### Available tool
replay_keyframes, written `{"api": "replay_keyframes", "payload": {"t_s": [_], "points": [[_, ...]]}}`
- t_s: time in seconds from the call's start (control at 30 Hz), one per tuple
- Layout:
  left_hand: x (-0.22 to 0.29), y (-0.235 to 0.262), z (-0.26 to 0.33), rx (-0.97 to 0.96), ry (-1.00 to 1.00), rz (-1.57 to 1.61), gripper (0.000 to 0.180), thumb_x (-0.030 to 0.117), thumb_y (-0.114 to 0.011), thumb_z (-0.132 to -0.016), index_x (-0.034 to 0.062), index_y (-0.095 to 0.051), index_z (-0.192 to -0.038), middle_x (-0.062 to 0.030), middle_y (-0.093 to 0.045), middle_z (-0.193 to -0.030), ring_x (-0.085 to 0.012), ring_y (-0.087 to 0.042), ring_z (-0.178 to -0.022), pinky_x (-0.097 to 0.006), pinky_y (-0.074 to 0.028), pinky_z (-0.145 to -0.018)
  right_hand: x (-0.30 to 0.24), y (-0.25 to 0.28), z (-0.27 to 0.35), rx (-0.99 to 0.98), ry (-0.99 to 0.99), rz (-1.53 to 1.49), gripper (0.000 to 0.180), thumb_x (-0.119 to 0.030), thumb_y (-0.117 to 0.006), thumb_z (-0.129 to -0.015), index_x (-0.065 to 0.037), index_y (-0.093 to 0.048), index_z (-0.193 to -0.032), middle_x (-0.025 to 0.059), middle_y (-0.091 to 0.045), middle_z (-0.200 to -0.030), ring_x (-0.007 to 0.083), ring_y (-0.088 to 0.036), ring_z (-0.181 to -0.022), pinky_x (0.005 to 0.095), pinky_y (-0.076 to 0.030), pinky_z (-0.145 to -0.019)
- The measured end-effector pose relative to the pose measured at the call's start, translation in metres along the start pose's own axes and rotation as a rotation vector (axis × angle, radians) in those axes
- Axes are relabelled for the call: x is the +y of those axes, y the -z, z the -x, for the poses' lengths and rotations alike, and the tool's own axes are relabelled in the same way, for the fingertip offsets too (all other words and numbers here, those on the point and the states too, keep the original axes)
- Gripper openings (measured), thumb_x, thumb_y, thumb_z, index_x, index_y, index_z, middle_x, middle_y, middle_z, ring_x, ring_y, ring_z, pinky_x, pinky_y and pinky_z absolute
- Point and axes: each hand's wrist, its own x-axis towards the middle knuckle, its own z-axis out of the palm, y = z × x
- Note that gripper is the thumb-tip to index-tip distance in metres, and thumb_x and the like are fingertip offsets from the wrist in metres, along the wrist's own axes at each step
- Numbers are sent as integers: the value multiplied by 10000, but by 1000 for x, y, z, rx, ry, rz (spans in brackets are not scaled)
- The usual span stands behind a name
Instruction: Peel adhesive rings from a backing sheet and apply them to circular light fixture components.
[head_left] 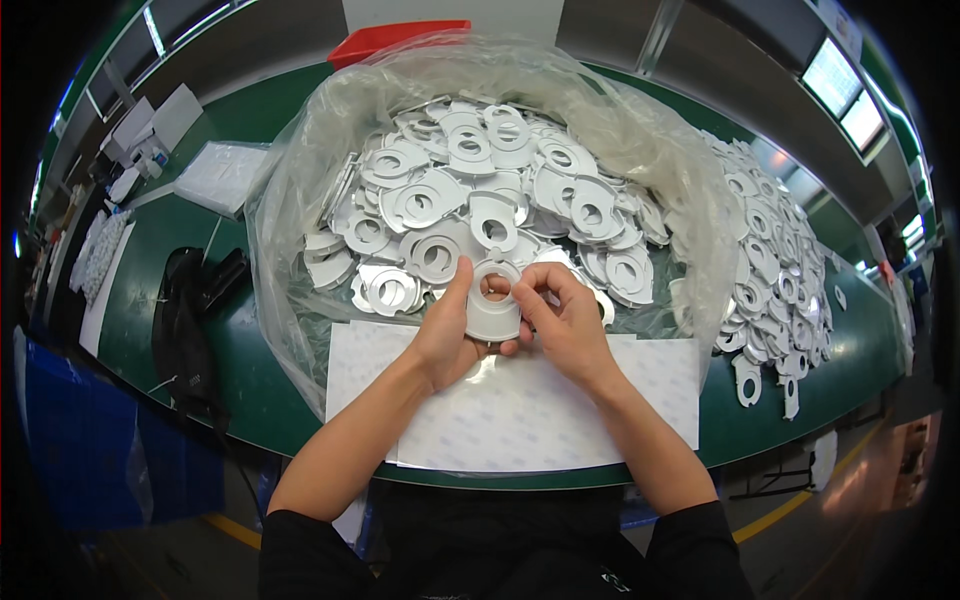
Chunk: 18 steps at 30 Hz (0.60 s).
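Note:
Between my two hands is a flat silver metal plate with a round hole and a wider lower end. My left hand is closed on its left edge, thumb upright along the side. The fingers of my right hand pinch its right edge near the hole; whether they hold anything else is too small to tell. Under my wrists lie white paper sheets with faint bluish marks. Just beyond my hands, a heap of similar metal plates rests in a large clear plastic bag with its mouth spread wide.
A second heap of metal plates spreads over the green table at the right. A black handheld tool with a cord lies at the left, near a plastic-wrapped white pack. A red tray stands at the back.

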Motion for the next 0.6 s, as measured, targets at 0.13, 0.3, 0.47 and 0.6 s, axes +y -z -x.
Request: {"api": "replay_keyframes", "payload": {"t_s": [0.13,0.3,0.47,0.6], "points": [[0,-1,0,-15,7,-5,566,548,-141,-968,95,-480,-980,-93,-576,-940,-200,-593,-762,-308,-456,-581,-3,-3,3,33,32,56,97,-66,-538,-910,23,-514,-877,42,-446,-851,47,-485,-552,195,-541,-455],[-2,-2,1,-3,-5,17,551,551,-145,-967,113,-478,-988,-75,-568,-929,-194,-584,-783,-308,-451,-583,2,4,0,150,547,825,120,-70,-630,-830,4,-549,-878,98,-523,-856,197,-550,-713,319,-502,-632],[-2,0,1,32,-23,20,550,564,-156,-961,117,-474,-998,-69,-572,-931,-192,-581,-786,-309,-446,-588,-7,-4,7,205,553,838,187,-105,-672,-788,-4,-593,-925,115,-560,-891,235,-556,-800,326,-463,-682],[0,-2,3,-19,-32,-12,613,589,-150,-950,96,-491,-1074,-77,-597,-936,-178,-581,-789,-299,-446,-602,-3,-3,4,254,202,361,197,-84,-645,-811,21,-616,-976,83,-589,-853,132,-576,-673,246,-467,-550]]}}
